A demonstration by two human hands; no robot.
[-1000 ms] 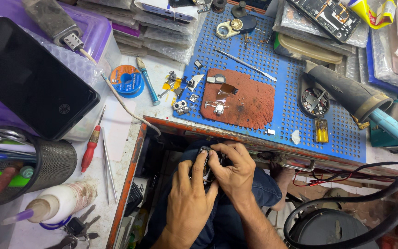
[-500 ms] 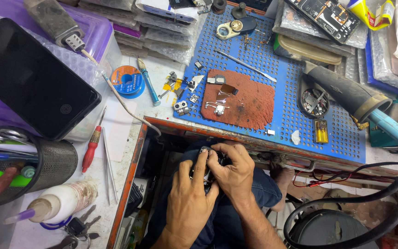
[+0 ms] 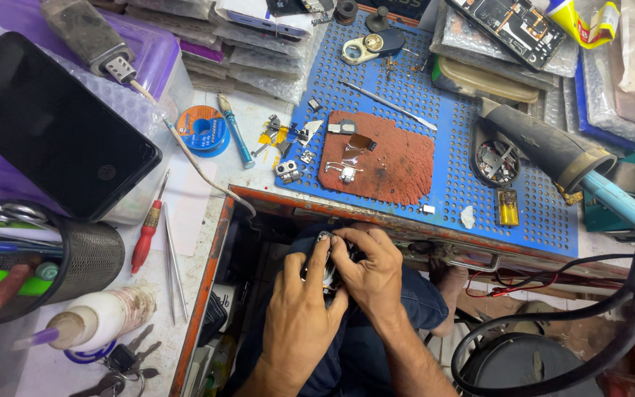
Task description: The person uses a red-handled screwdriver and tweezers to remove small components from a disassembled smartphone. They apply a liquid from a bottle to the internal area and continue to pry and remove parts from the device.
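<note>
Below the worktop (image 3: 207,198) edge, above the lap, the left hand (image 3: 299,316) and right hand (image 3: 369,276) meet, each grip closed on a small dark device (image 3: 326,266), mostly hidden. Held off the blue perforated mat (image 3: 472,169), it could slip and fall; loose small parts (image 3: 288,170) near the edge could roll off.

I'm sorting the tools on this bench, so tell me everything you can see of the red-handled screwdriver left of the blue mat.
The red-handled screwdriver is a small precision driver with a glossy red plastic-looking grip, a brass-coloured collar and a thin dark metal shaft. It lies flat on the white bench top, tip pointing up toward the black phone, handle toward the person. Metal tweezers lie just right of it. Neither hand touches it.
</note>
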